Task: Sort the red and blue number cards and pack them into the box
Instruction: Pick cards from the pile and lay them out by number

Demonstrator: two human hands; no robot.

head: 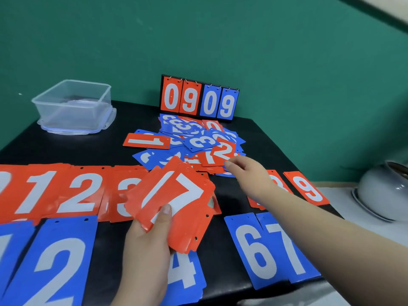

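Now grips a fanned stack of red cards (pixel 176 195) in the left hand (pixel 145 237), thumb clamped across the top one, a white 7, above the near middle of the black table (pixel 88 146). Holds the right hand (pixel 247 171) out at the near edge of the mixed pile (pixel 194 140) of red and blue cards in the far middle, fingertips bent down at a blue corner there; cannot tell whether pinching it or only touching. To the left, flat on the table, a red row (pixel 77 193) reading 1, 2, 3, edges overlapping; to the right, a red 9 (pixel 306 188) just beside another red card half hidden under the right wrist. Nearer, a line of blue: blue 2 (pixel 57 261) at the left, blue 4 (pixel 183 272) partly under the left hand, blue 6 (pixel 254 250) and blue 7 (pixel 287 250) side by side at the right. Far left, the clear box (pixel 72 107), standing on its lid. Behind the pile, against the green wall, a flip scoreboard (pixel 199 100) reading 0 9 0 9. Off the table's right edge, a grey bowl (pixel 384 191).
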